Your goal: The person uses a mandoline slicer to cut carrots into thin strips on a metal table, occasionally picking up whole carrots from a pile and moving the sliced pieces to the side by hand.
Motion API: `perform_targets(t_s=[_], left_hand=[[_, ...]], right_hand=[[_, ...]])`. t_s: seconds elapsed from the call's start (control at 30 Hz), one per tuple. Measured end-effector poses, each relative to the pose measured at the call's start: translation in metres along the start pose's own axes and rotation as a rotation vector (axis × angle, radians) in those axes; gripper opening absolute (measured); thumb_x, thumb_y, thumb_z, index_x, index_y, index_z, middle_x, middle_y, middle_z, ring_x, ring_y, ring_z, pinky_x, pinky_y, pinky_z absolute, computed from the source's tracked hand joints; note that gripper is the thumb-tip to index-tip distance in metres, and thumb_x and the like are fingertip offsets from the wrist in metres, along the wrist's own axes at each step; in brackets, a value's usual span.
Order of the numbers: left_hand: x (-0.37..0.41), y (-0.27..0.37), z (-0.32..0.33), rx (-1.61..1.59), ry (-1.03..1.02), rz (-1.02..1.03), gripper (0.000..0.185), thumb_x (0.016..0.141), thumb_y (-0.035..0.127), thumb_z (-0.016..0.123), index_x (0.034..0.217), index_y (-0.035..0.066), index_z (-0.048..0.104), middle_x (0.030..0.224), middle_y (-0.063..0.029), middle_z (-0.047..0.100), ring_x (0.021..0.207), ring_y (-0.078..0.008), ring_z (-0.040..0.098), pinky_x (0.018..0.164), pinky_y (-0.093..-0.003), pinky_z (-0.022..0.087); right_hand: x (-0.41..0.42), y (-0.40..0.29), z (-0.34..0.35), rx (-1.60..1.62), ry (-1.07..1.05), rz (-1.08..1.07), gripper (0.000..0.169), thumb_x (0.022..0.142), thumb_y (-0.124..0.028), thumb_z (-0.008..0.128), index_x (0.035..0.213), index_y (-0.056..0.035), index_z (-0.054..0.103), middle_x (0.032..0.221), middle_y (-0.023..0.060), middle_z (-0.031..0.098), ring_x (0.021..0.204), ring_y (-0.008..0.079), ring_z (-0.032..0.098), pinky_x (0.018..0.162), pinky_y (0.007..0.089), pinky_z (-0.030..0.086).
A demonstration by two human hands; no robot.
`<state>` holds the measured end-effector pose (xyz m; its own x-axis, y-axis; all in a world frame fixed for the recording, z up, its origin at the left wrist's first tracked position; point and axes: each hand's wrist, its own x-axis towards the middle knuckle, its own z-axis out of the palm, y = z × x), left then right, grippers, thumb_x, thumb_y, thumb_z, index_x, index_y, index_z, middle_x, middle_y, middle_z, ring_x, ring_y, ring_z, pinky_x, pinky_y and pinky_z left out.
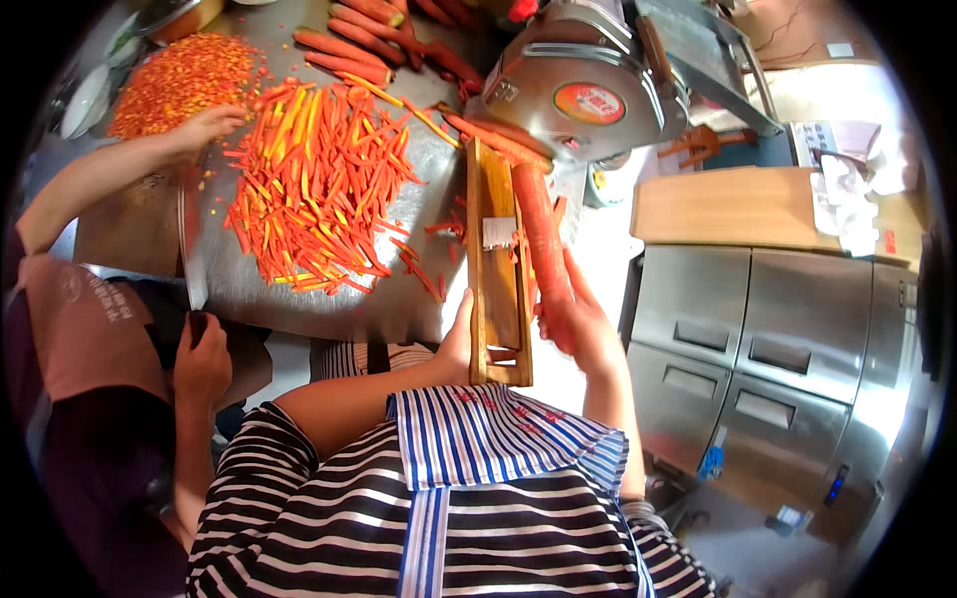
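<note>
My left hand [457, 338] grips the left edge of a long wooden mandoline slicer [499, 299], whose metal blade plate [498, 232] sits near its middle. In my right hand [582, 329] is a large peeled carrot [540, 224], held by its lower end beside the slicer's right rail. Orange shreds cling near the blade. Left of the slicer, a broad heap of carrot strips [321, 194] covers part of the stainless steel table [329, 314]. Another whole carrot [497, 140] lies beyond the slicer's far end.
At left, a co-worker's hand [202, 366] holds a knife [193, 261] over a cutting board [127, 232]. Diced carrot [183, 86] is piled behind it. Several whole carrots [351, 45] lie at the back. A metal machine [583, 90] stands beyond the slicer; a steel refrigerator [748, 314] is at right.
</note>
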<state>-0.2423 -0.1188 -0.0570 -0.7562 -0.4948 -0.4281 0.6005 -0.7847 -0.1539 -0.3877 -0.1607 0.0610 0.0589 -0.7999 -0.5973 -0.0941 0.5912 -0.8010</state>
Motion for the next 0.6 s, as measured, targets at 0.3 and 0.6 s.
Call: perform_targets(t_s=[0.3, 0.6], left_hand=[[-0.010, -0.019, 0.024, -0.002, 0.107, -0.071, 0.098, 0.080, 0.085, 0.021, 0.145, 0.013, 0.032, 0.137, -0.0297, 0.040, 0.121, -0.0504, 0.045, 0.096, -0.0627, 0.040], [-0.007, -0.030, 0.037, 0.076, 0.239, -0.068, 0.093, 0.077, 0.088, 0.023, 0.125, 0.016, 0.057, 0.115, -0.0191, 0.061, 0.104, -0.0381, 0.059, 0.090, -0.0531, 0.046]], right_hand=[[-0.108, 0.014, 0.004, -1.083, 0.243, -0.015, 0.056, 0.086, -0.017, 0.063, 0.139, -0.0143, 0.047, 0.095, 0.0223, 0.066, 0.088, 0.0331, 0.068, 0.081, 0.0364, 0.051], [-0.087, 0.035, 0.007, -1.112, 0.232, -0.214, 0.055, 0.085, -0.029, 0.062, 0.136, -0.0108, 0.049, 0.075, 0.0254, 0.063, 0.071, 0.0420, 0.063, 0.065, 0.0491, 0.050]])
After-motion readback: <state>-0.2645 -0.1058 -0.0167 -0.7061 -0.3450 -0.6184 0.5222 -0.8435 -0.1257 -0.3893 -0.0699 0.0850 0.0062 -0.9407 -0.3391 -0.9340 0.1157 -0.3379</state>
